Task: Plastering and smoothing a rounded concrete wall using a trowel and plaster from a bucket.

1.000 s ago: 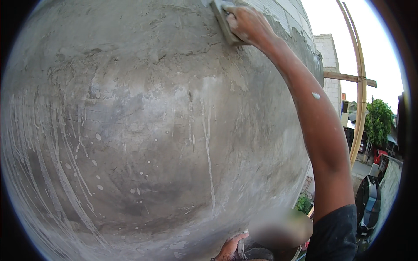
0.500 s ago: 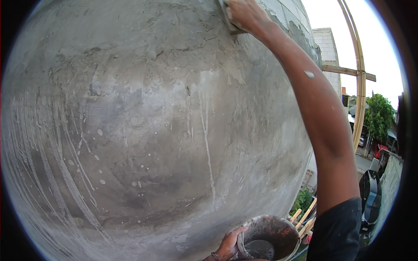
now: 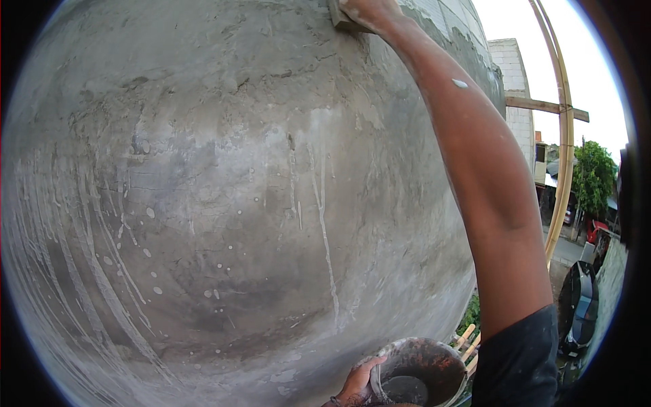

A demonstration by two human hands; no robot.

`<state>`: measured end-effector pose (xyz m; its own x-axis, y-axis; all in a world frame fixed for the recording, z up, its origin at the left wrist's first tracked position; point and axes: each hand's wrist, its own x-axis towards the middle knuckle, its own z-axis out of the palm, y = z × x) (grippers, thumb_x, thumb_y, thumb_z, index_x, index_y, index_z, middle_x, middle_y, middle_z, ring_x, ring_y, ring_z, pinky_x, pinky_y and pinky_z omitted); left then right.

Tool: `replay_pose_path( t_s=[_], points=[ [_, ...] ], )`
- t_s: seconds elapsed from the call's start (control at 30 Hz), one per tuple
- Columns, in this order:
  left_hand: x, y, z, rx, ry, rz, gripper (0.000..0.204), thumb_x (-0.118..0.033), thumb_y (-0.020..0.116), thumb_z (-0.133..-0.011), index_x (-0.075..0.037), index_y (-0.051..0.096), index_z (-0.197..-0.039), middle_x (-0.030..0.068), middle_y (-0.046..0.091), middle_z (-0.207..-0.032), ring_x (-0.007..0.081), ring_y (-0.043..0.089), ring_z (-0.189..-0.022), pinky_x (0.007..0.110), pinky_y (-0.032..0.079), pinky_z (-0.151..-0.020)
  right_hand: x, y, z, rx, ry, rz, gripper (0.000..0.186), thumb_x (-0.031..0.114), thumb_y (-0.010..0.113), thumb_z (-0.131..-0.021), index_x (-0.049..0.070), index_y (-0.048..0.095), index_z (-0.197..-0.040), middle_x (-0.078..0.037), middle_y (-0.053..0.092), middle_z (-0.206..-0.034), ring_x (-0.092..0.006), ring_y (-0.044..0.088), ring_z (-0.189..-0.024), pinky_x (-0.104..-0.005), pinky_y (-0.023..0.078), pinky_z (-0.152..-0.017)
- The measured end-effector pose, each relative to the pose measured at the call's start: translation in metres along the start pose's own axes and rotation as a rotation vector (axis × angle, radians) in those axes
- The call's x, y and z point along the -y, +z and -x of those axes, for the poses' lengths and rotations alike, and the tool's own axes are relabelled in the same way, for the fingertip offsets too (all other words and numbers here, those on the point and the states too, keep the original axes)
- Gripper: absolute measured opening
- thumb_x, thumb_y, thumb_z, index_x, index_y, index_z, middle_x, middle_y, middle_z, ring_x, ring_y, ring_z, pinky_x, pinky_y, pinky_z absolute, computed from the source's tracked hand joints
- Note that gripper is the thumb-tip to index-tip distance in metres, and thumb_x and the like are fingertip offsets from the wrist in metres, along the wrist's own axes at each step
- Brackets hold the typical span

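Note:
At the top of the view, my right hand point(image 3: 371, 12) grips a wooden float point(image 3: 348, 23), whose face lies against the wet grey plaster wall point(image 3: 224, 176). The upper part of that hand and of the float is cut off by the frame's edge. Low down, my left hand point(image 3: 358, 384) has its fingers and thumb closed on the rim of a dark bucket point(image 3: 441, 366). Grey slurry point(image 3: 405, 389) lies in the bottom of the bucket, which tilts toward me.
Upper right, the plaster ends at bare blocks point(image 3: 434, 17). A bamboo pole point(image 3: 564, 136) and a crosspiece point(image 3: 539, 104) stand at the right, with bamboo ends point(image 3: 468, 339) beside the bucket. Far below are a dark car point(image 3: 580, 305) and a tree point(image 3: 593, 176).
My right hand has shifted the float a little left and upward along the wall. The left hand still holds the bucket in nearly the same place.

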<state>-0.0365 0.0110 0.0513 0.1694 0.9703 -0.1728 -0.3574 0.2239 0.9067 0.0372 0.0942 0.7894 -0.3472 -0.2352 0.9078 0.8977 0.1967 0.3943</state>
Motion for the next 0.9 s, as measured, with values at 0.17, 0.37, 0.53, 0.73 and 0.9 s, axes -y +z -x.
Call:
replay_pose_path(
  t_s=[0.17,0.37,0.53,0.73,0.9],
  points=[
    [-0.071,0.029,0.058,0.132,-0.245,0.521,0.023,-0.009,0.074,-0.089,-0.001,0.067,-0.11,0.0088,0.07,-0.101,0.0225,0.069,-0.09,0.036,0.056,-0.085,-0.033,0.012,0.04,0.059,0.268,-0.106,0.027,0.021,0.058,-0.087,0.003,0.076,-0.095,-0.025,0.073,-0.097,-0.0413,0.073,-0.094,-0.0476,0.058,-0.082],
    [-0.045,0.019,0.046,0.037,-0.174,0.399,0.018,-0.005,0.073,-0.088,-0.012,0.062,-0.076,-0.0036,0.06,-0.076,0.009,0.057,-0.07,0.028,0.047,-0.066,0.011,-0.01,0.174,0.085,0.286,-0.143,0.032,0.018,0.056,-0.094,0.005,0.067,-0.121,-0.023,0.069,-0.086,-0.0384,0.07,-0.08,-0.0484,0.058,-0.074],
    [-0.058,0.03,0.049,0.032,-0.118,0.393,0.022,0.0,0.07,-0.087,-0.014,0.06,-0.073,-0.0058,0.057,-0.074,0.0079,0.056,-0.069,0.025,0.043,-0.064,0.019,-0.087,0.364,0.468,0.195,-0.198,0.048,0.015,0.052,-0.095,0.008,0.053,-0.142,-0.02,0.066,-0.094,-0.036,0.068,-0.081,-0.0466,0.057,-0.067],
    [-0.036,0.012,0.032,0.095,-0.088,0.275,0.018,0.0,0.069,-0.086,-0.013,0.062,-0.077,-0.0046,0.06,-0.077,0.0075,0.056,-0.071,0.025,0.044,-0.066,-0.032,-0.219,0.596,0.538,1.228,-0.214,0.04,0.022,0.049,-0.103,0.0,0.06,-0.134,-0.018,0.07,-0.11,-0.0209,0.068,-0.084,-0.0352,0.054,-0.074],
    [-0.024,-0.004,0.016,0.197,-0.033,0.167,0.015,0.0,0.065,-0.085,-0.001,0.068,-0.1,0.0095,0.072,-0.098,0.0211,0.07,-0.086,0.033,0.057,-0.082,-0.004,-0.37,0.752,-0.113,2.035,-0.753,0.028,0.033,0.052,-0.107,0.01,0.064,-0.118,0.005,0.063,-0.095,-0.0073,0.061,-0.083,-0.0269,0.052,-0.07]
  ],
)
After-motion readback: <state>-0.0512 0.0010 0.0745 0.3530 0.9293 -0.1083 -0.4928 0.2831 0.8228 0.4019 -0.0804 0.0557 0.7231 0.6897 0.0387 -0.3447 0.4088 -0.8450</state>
